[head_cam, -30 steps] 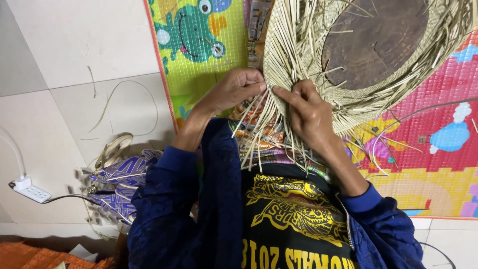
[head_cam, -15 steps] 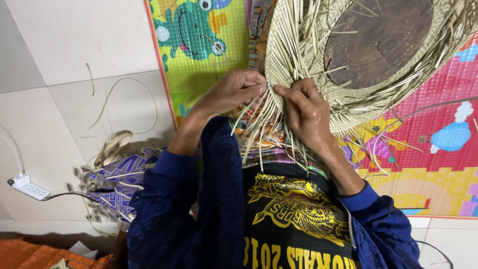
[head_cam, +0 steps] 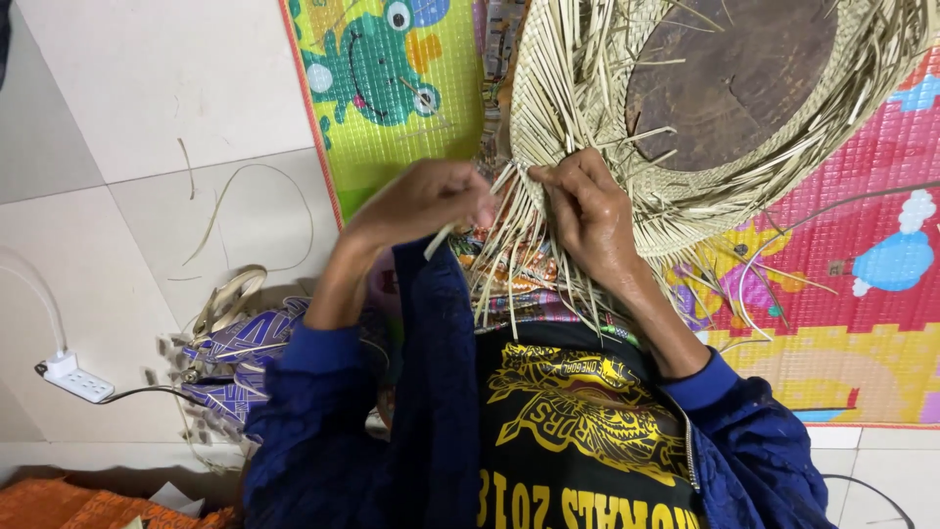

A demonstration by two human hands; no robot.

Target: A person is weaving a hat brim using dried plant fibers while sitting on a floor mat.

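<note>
The woven brim [head_cam: 573,73] ringing the dark wooden form [head_cam: 734,78] looked largely plaited, but loose strips [head_cam: 509,269] fanned out unwoven at the near edge, so by my judgement the rim was not yet finished there. The left hand [head_cam: 431,201] was pinched shut on one strip just left of the work, and the right hand [head_cam: 587,211] pressed the weave's edge, fingers closed on strands. Bare tiles [head_cam: 147,98] lay open left of the grip; the mat [head_cam: 881,323] spread right.
</note>
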